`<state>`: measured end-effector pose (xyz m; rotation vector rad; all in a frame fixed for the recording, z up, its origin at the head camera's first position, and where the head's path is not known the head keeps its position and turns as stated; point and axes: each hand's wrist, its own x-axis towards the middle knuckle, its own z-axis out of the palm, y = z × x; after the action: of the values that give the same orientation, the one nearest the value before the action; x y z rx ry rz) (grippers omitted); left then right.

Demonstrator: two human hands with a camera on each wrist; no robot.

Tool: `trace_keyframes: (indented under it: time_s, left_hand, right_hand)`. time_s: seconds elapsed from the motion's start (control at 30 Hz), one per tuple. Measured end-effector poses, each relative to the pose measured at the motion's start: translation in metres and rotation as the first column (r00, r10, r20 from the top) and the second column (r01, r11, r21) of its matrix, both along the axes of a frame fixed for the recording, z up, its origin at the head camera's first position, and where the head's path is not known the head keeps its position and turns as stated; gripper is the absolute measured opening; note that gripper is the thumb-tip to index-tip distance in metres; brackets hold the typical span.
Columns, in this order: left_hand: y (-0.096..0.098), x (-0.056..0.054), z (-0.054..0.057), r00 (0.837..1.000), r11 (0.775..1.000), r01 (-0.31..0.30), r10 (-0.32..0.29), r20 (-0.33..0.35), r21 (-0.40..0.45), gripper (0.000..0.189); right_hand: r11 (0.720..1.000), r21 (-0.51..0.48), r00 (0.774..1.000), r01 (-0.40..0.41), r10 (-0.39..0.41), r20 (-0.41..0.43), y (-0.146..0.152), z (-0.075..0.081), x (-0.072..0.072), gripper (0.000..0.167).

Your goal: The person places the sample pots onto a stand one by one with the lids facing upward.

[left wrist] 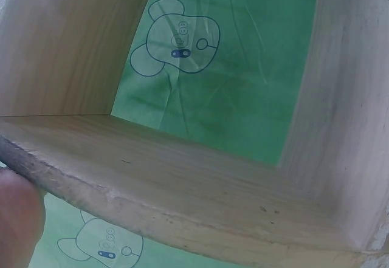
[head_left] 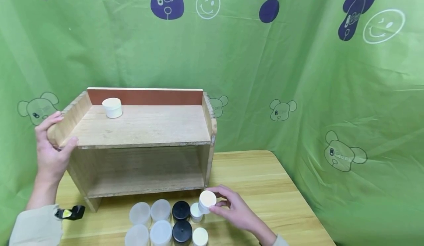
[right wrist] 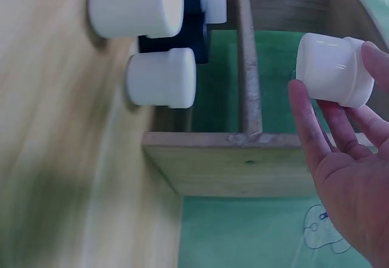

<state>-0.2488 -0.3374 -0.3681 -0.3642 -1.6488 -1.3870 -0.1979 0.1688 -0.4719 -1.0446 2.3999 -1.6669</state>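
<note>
My left hand [head_left: 52, 157] grips the left side panel of a wooden shelf [head_left: 142, 128], with the thumb at its front edge. In the left wrist view, only a fingertip [left wrist: 19, 216] shows beside the shelf's wooden edge. My right hand [head_left: 236, 210] pinches a small white lidded jar [head_left: 207, 199] between thumb and fingers. That jar is held up in front of the shelf's lower right corner, above the jars on the table. Another white jar [head_left: 113, 108] stands on the upper board, toward the back left.
In front of the shelf stand several frosted jars [head_left: 140, 213], two black-lidded jars [head_left: 182, 232] and two white jars [head_left: 200, 236] on a wooden table [head_left: 265, 187]. A green printed curtain [head_left: 248, 73] hangs behind and to the right. A black wrist strap [head_left: 71, 213] is on my left sleeve.
</note>
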Motion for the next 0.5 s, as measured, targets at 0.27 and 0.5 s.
trace_keyframes:
  time_s: [0.27,0.5]
  left_hand:
    - [0.0,0.001,-0.002,1.0,1.0,-0.008,0.008,0.008,-0.004,0.069]
    - [-0.001,0.0,0.0,1.0,1.0,0.0,0.0,-0.006,-0.002,0.07]
  right_hand:
    - [1.0,0.0,1.0,0.002,-0.002,-0.02,-0.01,0.022,0.0,0.043]
    - [1.0,0.003,0.999,0.012,-0.012,-0.048,-0.021,0.046,0.001,0.043]
